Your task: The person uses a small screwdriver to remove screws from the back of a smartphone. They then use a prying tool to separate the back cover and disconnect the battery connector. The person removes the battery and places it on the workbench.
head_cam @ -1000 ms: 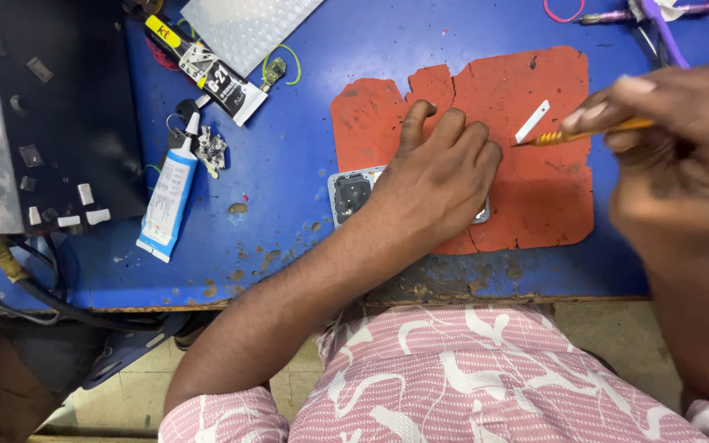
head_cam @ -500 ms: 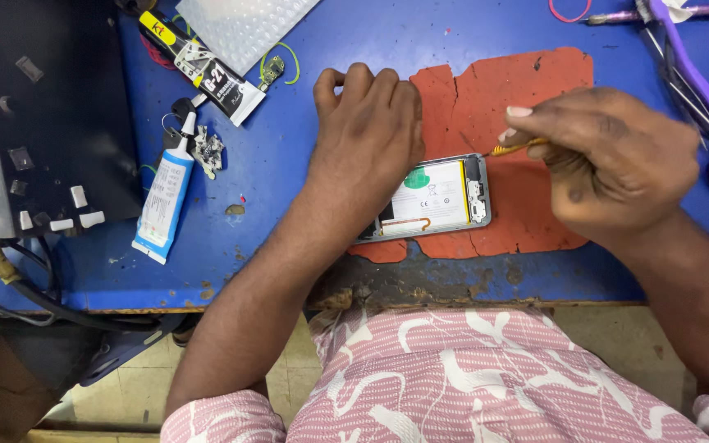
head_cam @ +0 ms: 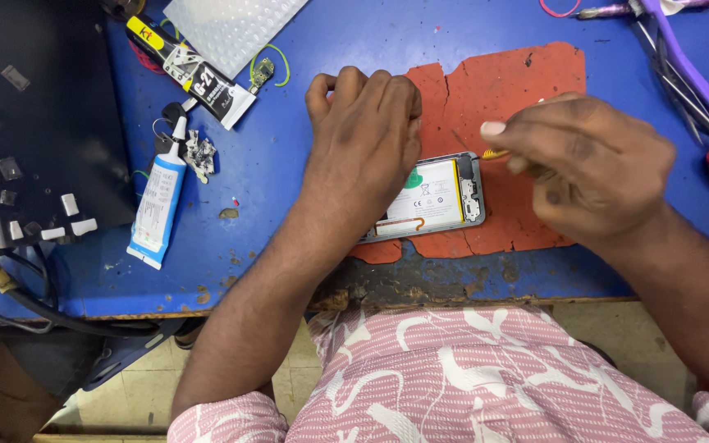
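An opened phone (head_cam: 441, 199) with its white battery showing lies on a torn red mat (head_cam: 502, 90) near the table's front edge. My left hand (head_cam: 367, 135) rests fist-like on the phone's left half and presses it down; most of that half is hidden under it. My right hand (head_cam: 588, 164) hovers at the phone's right end, fingers closed on a thin yellow-handled tool (head_cam: 496, 153) whose tip points at the phone's upper right corner.
On the blue table (head_cam: 305, 213), a white glue tube (head_cam: 157, 205) and a black glue tube (head_cam: 190, 70) lie at left, beside a black panel (head_cam: 34, 123) with small white pieces. Purple-handled tools (head_cam: 683, 66) lie at far right. Bubble wrap (head_cam: 231, 20) sits at the back.
The phone has been turned from back-up to open side up. My left hand slid left along it. My right hand came down and left with the tool to the phone's right end.
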